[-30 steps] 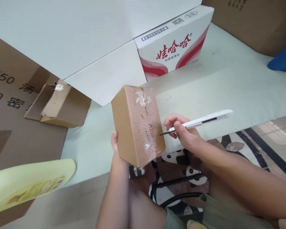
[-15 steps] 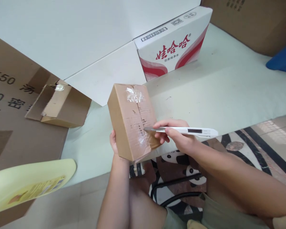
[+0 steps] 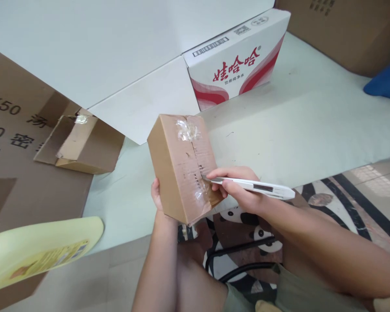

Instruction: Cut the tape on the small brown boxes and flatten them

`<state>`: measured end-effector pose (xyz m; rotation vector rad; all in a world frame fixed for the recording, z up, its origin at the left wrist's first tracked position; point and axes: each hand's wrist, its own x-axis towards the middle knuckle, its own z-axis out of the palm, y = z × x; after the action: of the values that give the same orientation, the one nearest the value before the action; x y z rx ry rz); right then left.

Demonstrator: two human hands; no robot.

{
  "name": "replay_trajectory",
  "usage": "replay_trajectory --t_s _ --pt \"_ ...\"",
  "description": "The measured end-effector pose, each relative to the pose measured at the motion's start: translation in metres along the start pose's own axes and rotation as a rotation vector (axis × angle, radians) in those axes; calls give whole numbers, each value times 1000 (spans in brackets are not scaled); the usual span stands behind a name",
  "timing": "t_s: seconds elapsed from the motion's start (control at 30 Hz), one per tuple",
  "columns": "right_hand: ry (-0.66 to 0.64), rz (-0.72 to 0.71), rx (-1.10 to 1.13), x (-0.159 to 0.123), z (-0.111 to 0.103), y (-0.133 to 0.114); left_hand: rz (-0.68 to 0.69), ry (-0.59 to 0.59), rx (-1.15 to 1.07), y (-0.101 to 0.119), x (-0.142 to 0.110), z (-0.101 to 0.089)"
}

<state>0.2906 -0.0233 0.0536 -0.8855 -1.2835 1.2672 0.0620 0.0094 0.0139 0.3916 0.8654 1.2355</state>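
Head view: we find a brown carton (image 3: pixel 169 173) held tilted over the near edge of the bench (image 3: pixel 266 134). Its taped face is creased, with shiny tape patches towards both ends and small dark slits near the central seam. The left hand (image 3: pixel 156 195) grips its left side, most fingers hidden behind. The right hand's (image 3: pixel 245 200) fingers are closed around a white cutter (image 3: pixel 260 187), blade tip at the seam.

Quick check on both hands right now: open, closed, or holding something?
Left hand: holding the small cardboard box at its side, most fingers hidden.
Right hand: closed on the white utility knife.
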Motion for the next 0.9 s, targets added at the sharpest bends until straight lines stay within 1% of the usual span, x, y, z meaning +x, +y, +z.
replay_trajectory --t_s 0.13,0.23,0.37,0.5,0.57,0.67,0.77,0.9 --pt "-11 0 57 0 -2 3 -7 -5 -13 -1 -1 4" --pt "-42 -4 73 0 -3 5 11 -10 -15 -2 -2 6" --pt "-93 -17 84 0 -3 4 -26 -18 -13 -2 -2 5" --pt "-149 -3 115 0 -3 2 -34 5 -29 -2 -3 6" --pt "-177 -7 129 -1 -3 1 -61 -2 -46 -2 -4 7" --pt "-216 2 121 -1 -4 2 -128 -45 -58 -4 -5 8" --pt "-268 -33 115 0 -5 1 -128 -54 -69 -6 -5 7" --pt "-308 -117 26 5 -7 -2 -115 14 -67 -6 -1 5"
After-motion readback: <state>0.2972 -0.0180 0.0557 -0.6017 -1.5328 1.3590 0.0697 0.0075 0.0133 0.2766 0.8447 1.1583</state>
